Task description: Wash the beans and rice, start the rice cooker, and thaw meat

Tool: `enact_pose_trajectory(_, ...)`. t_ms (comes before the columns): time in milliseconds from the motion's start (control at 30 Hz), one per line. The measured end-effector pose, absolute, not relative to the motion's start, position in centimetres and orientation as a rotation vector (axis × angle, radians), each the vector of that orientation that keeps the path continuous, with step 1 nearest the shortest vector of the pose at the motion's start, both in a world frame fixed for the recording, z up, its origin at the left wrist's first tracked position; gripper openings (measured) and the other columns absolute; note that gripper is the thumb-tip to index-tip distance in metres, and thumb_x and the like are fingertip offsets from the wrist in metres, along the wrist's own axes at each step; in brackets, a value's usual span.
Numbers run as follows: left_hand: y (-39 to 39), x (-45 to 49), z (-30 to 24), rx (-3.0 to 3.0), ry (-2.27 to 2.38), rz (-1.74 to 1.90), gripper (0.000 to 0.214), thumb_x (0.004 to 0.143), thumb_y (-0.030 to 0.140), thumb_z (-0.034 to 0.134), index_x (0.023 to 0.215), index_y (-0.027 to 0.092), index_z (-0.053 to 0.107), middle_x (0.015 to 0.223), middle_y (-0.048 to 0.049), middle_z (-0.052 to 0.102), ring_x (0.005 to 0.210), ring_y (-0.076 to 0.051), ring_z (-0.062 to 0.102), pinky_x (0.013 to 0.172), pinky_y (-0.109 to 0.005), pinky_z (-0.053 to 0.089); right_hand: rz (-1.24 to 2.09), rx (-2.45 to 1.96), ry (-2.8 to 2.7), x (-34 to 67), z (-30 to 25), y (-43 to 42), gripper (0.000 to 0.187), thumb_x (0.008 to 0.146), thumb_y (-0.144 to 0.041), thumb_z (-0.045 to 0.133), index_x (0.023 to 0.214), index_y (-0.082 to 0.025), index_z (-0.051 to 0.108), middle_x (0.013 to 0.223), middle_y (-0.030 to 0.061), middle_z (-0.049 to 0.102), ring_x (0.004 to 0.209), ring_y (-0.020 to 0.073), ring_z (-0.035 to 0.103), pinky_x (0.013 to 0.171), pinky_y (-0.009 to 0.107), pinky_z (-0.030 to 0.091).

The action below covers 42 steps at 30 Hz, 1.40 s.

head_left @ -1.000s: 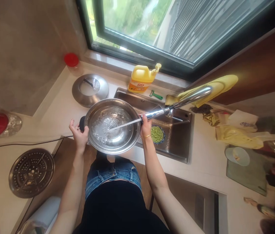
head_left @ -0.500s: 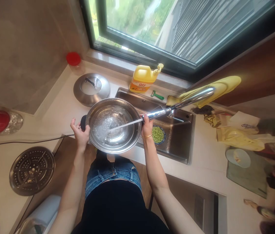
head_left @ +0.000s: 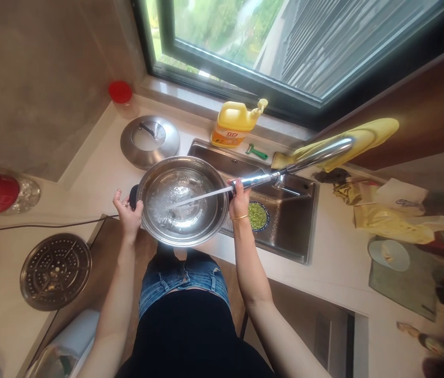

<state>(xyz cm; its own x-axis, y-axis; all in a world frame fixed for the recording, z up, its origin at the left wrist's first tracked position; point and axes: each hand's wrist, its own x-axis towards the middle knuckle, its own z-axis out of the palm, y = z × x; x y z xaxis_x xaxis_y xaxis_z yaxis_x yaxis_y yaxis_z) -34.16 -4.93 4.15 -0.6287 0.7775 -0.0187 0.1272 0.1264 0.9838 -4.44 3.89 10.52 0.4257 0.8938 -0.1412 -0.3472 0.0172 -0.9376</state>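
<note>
A shiny steel pot (head_left: pixel 184 231) is held level in front of me, over the counter's front edge and the left end of the sink (head_left: pixel 290 231). My left hand (head_left: pixel 130 214) grips its black side handle (head_left: pixel 134 197), with the index finger raised. My right hand (head_left: pixel 239 202) is closed at the pot's right side, touching the tip of the chrome faucet (head_left: pixel 257 181); the handle there is hidden. Water (head_left: pixel 202 197) streams from the faucet into the pot and splashes on its bottom. Below, a patterned bowl of chopped green pieces (head_left: pixel 258 216) sits in the sink.
Behind the pot are a steel lid (head_left: pixel 150 142), a yellow detergent bottle (head_left: pixel 231 124) and a green peeler (head_left: pixel 256 152). A perforated steamer tray (head_left: pixel 56 272) lies at left, near a power cord (head_left: pixel 56 226). A yellow glove (head_left: pixel 363 139) hangs behind the faucet. A cutting board (head_left: pixel 401 283) lies at right.
Water keeps running into the pot, and both hands keep their hold. The whole view has shifted slightly; the pot sits nearly the same.
</note>
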Motion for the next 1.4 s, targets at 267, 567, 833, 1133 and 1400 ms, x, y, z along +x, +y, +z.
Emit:
enact_pose_trajectory(267, -5.1, -34.6, 3.3, 0.850, 1.832, 1.565, 0.079, 0.076, 0.023, 0.066, 0.143, 0.018, 0.024, 0.124, -0.0180, 0.053, 0.121, -0.025, 0.060, 0.106, -0.049, 0.046, 1.030, -1.184, -0.589, -4.6, 10.5, 4.0, 0.040, 0.073, -0.052, 0.074, 0.092, -0.024, 0.053, 0.078, -0.0076, 0.065, 0.077, 0.0118, 0.066, 0.080, 0.028, 0.052)
enact_pose_trajectory(567, -5.1, -34.5, 3.6, 0.850, 1.820, 1.563, 0.079, 0.077, 0.022, 0.067, 0.143, 0.016, 0.023, 0.130, -0.0222, 0.052, 0.123, -0.026, 0.059, 0.108, -0.050, 0.044, 1.013, -1.169, -0.608, -4.8, 10.8, 3.9, 0.039, 0.074, -0.051, 0.073, 0.091, -0.024, 0.052, 0.078, -0.0080, 0.064, 0.076, 0.0107, 0.066, 0.078, 0.027, 0.053)
enact_pose_trajectory(833, -5.0, -34.1, 4.3, 0.873, 1.878, 1.542, 0.075, 0.078, 0.018, 0.065, 0.143, 0.020, 0.027, 0.144, -0.0212, 0.043, 0.134, -0.026, 0.050, 0.109, -0.048, 0.044, 0.992, -1.194, -0.631, -4.7, 10.6, 3.8, 0.038, 0.074, -0.053, 0.074, 0.087, -0.025, 0.052, 0.079, -0.0061, 0.064, 0.075, 0.0126, 0.065, 0.076, 0.028, 0.054)
enact_pose_trajectory(1133, -5.0, -34.2, 4.4, 0.848, 1.871, 1.549, 0.077, 0.077, 0.021, 0.068, 0.143, 0.019, 0.028, 0.146, -0.0235, 0.039, 0.133, -0.028, 0.051, 0.107, -0.049, 0.046, 0.957, -1.196, -0.649, -4.8, 10.5, 3.9, 0.032, 0.077, -0.050, 0.072, 0.086, -0.025, 0.053, 0.079, -0.0061, 0.063, 0.079, 0.0132, 0.067, 0.079, 0.028, 0.055)
enact_pose_trajectory(1400, -5.0, -34.4, 4.3, 0.850, 1.847, 1.536, 0.077, 0.079, 0.019, 0.066, 0.143, 0.019, 0.025, 0.137, -0.0218, 0.048, 0.130, -0.027, 0.054, 0.107, -0.048, 0.046, 0.979, -1.176, -0.630, -4.9, 10.7, 3.9, 0.033, 0.076, -0.048, 0.073, 0.087, -0.025, 0.053, 0.079, -0.0071, 0.063, 0.078, 0.0113, 0.066, 0.080, 0.027, 0.054)
